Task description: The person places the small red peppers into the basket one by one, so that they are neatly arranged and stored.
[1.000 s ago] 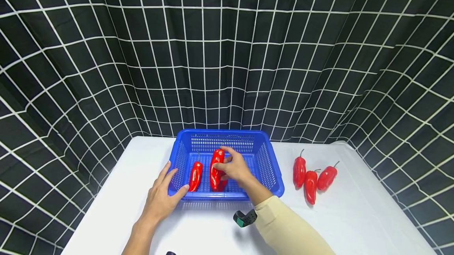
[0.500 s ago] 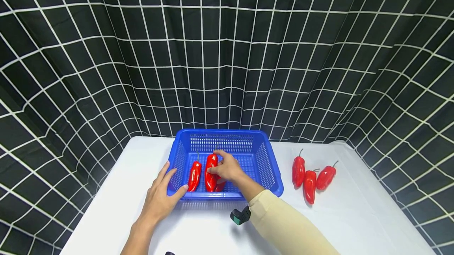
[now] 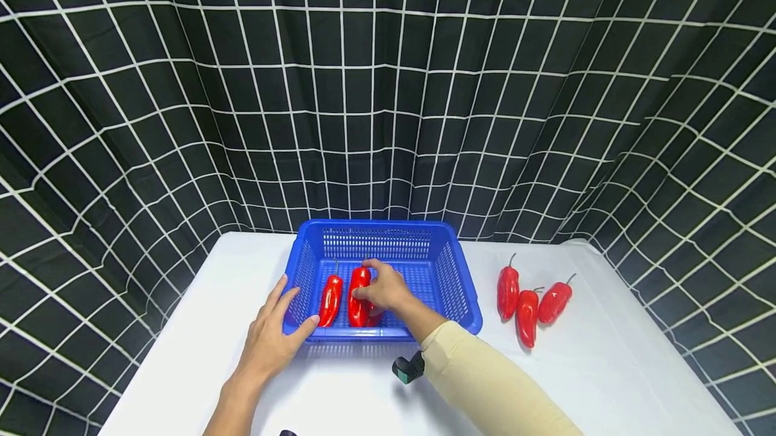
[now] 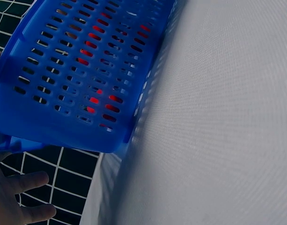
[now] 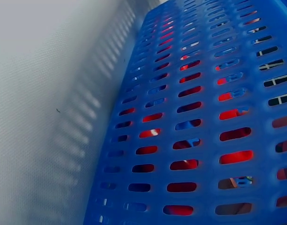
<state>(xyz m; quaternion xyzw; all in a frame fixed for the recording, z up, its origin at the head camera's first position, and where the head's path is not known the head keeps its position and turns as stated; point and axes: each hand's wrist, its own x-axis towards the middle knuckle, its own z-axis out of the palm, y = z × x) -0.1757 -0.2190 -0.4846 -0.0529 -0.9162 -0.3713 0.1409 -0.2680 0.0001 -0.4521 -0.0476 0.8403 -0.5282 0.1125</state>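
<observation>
Inside the blue slotted plastic basket (image 3: 448, 329), my right hand (image 3: 389, 289) holds a glossy red pepper (image 3: 356, 304) between thumb and fingers. The pepper lies lengthwise, low in the basket. Part of another red pepper (image 3: 375, 319) shows beside it, mostly hidden under the hand. To the left, a third red pepper (image 3: 330, 301) with a thin stem lies apart. My left hand (image 3: 267, 338) rests at the basket's front left corner, fingers spread and thumb at the rim. In the right wrist view the basket wall (image 5: 129, 168) hides the right hand; red shows through its slots.
Three more red peppers (image 3: 526, 318) lie grouped on the white tabletop (image 3: 606, 368) to the right of the basket. Black cloth with a white grid (image 3: 376, 85) hangs behind and at both sides. A small dark object (image 3: 287, 433) shows at the bottom edge.
My right hand has moved slightly left and lowered the pepper into the basket, closer to the left pepper. The left hand stays at the basket corner.
</observation>
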